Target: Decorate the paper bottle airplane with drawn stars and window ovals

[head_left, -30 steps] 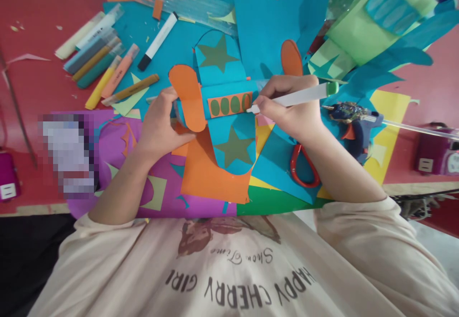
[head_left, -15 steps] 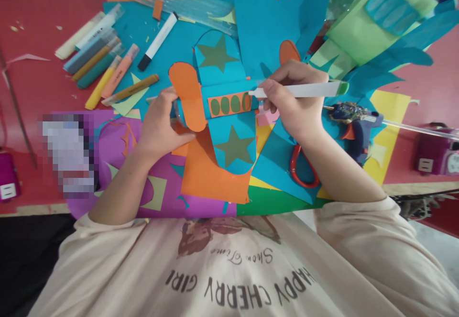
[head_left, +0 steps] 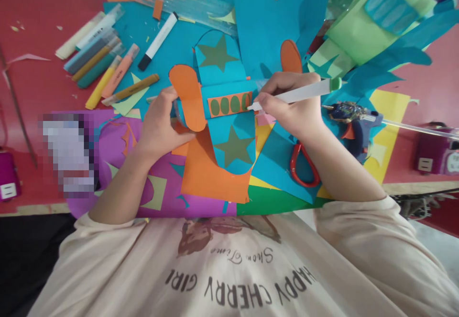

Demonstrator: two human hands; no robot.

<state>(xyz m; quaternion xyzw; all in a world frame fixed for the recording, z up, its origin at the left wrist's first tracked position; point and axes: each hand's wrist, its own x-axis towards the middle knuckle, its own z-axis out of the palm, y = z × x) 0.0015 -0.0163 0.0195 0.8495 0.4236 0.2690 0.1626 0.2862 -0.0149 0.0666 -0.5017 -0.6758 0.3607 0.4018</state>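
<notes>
A paper airplane model lies in front of me, its blue wings bearing olive-green stars. An orange strip along its body carries a row of green ovals. Gripped between the fingers of my right hand is a white marker with a green end. Its tip rests at the last oval, on the strip's right end, which is partly coloured. My left hand is closed round the model's left end, beside the orange rounded tail piece. What its fingertips press on is partly hidden.
Several markers lie at the upper left, with a black-capped marker closer in. Red-handled scissors and a glue gun lie at the right. A blurred phone-like object is at the left. Coloured paper scraps cover the table.
The marker tip has moved down along the last oval to its lower edge, and my right hand has shifted slightly down with it. My left hand and the model stay almost still.
</notes>
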